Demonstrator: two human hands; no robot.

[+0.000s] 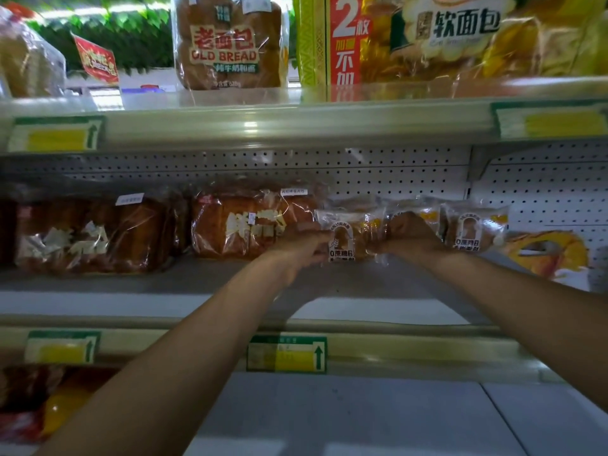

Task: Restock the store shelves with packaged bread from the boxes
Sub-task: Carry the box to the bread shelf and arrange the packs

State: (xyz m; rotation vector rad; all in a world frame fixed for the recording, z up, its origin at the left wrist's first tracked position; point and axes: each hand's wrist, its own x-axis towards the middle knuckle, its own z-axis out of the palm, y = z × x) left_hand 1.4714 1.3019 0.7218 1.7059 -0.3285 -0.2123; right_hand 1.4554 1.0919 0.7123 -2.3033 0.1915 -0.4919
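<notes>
Setting small bread packs (345, 236) on the middle shelf (329, 284), my left hand (304, 241) and right hand (409, 233) each gripping one; next, releasing them upright.

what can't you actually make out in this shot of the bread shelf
Head view only:
- Boxes: out of frame.
- Left hand fingers: hidden behind its small bread packet.
- Packet under right hand: mostly covered.
- Price tags: blurred, unreadable.
- Bottom-left packages: cut off, dark.
</notes>
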